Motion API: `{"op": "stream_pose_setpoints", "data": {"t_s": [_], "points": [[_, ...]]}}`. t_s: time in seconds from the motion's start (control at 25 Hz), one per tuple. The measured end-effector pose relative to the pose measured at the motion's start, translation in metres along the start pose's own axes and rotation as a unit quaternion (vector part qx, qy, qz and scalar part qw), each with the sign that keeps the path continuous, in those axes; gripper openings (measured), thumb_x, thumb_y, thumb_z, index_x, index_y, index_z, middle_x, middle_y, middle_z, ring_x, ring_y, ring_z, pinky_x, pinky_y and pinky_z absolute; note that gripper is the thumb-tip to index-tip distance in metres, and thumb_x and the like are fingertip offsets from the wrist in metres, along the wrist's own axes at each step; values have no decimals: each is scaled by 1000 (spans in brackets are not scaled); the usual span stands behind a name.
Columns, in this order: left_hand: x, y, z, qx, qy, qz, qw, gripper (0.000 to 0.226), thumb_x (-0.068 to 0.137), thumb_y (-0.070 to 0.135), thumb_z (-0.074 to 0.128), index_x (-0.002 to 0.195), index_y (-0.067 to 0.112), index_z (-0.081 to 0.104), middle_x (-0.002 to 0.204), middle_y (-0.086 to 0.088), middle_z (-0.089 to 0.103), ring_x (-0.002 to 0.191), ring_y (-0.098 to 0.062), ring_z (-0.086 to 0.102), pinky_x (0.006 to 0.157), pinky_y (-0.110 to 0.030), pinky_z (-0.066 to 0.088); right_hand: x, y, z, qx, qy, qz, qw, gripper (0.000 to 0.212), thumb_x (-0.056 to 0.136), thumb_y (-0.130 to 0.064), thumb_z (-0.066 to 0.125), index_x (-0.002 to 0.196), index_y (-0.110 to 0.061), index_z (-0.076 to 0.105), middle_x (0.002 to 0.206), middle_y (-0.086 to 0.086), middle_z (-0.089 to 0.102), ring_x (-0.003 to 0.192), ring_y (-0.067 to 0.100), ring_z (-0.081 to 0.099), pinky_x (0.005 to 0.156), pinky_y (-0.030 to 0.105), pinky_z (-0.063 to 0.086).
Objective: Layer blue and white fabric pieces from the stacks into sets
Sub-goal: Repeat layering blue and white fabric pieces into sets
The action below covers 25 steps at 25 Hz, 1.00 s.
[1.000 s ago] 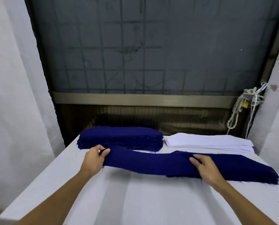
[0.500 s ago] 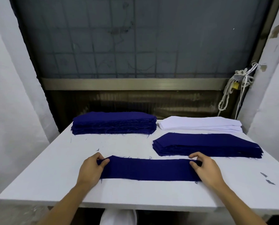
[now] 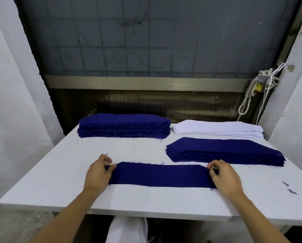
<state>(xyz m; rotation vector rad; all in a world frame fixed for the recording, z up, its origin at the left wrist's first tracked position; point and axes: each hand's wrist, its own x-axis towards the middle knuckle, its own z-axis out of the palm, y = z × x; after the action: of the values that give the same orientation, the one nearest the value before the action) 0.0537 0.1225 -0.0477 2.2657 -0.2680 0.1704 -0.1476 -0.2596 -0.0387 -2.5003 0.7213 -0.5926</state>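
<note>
Blue strip (image 3: 159, 175) lies flat at the counter's (image 3: 58, 172) near edge, left hand (image 3: 98, 173) pinching one end, right hand (image 3: 224, 176) pinching the other; blue stacks (image 3: 124, 126) and white stack (image 3: 217, 128) sit behind.

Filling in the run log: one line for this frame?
state: blue piece flat on table | left hand pinches left end | right hand pinches right end | white stack back right

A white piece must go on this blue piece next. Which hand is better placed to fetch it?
Probably the right hand. The white stack lies far right, beyond that hand; the left hand pinches the other end of the blue piece.
</note>
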Motion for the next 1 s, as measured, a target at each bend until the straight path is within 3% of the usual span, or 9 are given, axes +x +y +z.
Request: {"op": "stream_pose_setpoints", "data": {"t_s": [0.2, 0.32, 0.44, 0.68, 0.8, 1.0], "points": [[2, -1, 0, -36, 18, -19, 999, 21, 89, 22, 78, 94, 23, 57, 83, 0, 61, 79, -18, 63, 64, -25, 45, 0, -1, 0, 6, 20, 1, 1000, 23, 92, -9, 64, 84, -29, 65, 91, -13, 54, 91, 9, 54, 67, 31, 52], [11, 6, -4, -59, 36, -34, 997, 21, 90, 19, 75, 100, 22, 57, 91, 0, 59, 90, -25, 61, 71, -31, 48, 3, -1, -5, 35, 74, 33, 996, 26, 90, -7, 66, 79, -30, 63, 88, -14, 53, 87, 11, 53, 62, 30, 48], [36, 37, -6, -29, 40, 16, 999, 16, 94, 22, 70, 103, 23, 57, 92, 5, 60, 95, -21, 58, 79, -33, 47, 19, -6, -17, 30, 100, 20, 994, 24, 91, -8, 65, 80, -30, 63, 84, -14, 54, 84, 11, 52, 59, 26, 43], [103, 153, 34, -19, -57, 106, 993, 11, 96, 30, 69, 92, 26, 59, 84, 4, 65, 78, -10, 63, 65, -23, 47, 112, -21, -38, 17, 69, 20, 997, 15, 95, -14, 63, 89, -28, 66, 82, -11, 61, 79, 10, 57, 56, 24, 44], [124, 201, 73, -6, -117, 124, 985, 11, 97, 35, 66, 92, 26, 61, 84, 7, 67, 80, -9, 64, 72, -28, 54, 156, -20, -34, -1, 14, 38, 999, 7, 96, -18, 64, 98, -25, 67, 86, -6, 67, 76, 10, 61, 69, 29, 56], [154, 249, 147, 42, -184, 147, 971, 14, 99, 36, 63, 99, 22, 66, 90, 5, 69, 85, -12, 65, 83, -38, 59, 214, -5, -13, -53, -25, 28, 998, 12, 98, -26, 62, 109, -24, 67, 103, -6, 66, 90, 10, 61, 86, 28, 56]]}}
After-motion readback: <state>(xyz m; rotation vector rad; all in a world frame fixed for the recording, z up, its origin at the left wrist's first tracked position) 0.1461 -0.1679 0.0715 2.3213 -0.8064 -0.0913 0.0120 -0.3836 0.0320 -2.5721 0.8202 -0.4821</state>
